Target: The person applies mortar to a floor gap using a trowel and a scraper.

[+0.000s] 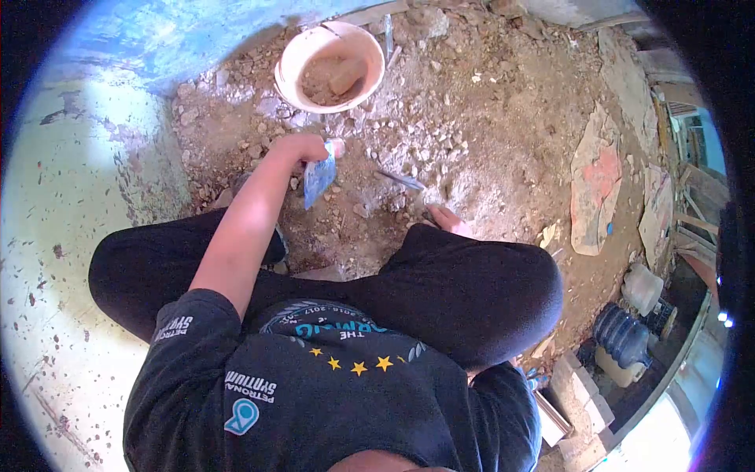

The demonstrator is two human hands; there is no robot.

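My left hand (303, 148) is closed around a blue, partly see-through plastic piece (318, 182) with a pale end, perhaps a bottle or part of one. It hangs just above the dug-up soil, in front of a pale bucket (288, 75) containing soil and a brown chunk. My right hand (447, 219) is low beside my right knee, its fingers curled near a narrow-bladed hand tool (403, 180). The blade lies against the loose stones and points left. My knee hides part of that hand, and the handle is hard to make out.
Broken stones (425, 149) and loose soil cover the ground. A painted wall (86, 236) rises close on my left. Flattened cardboard (591, 185) lies to the right. Beyond it are a blue water jug (621, 334), a whitish container (642, 288) and several blocks (582, 393).
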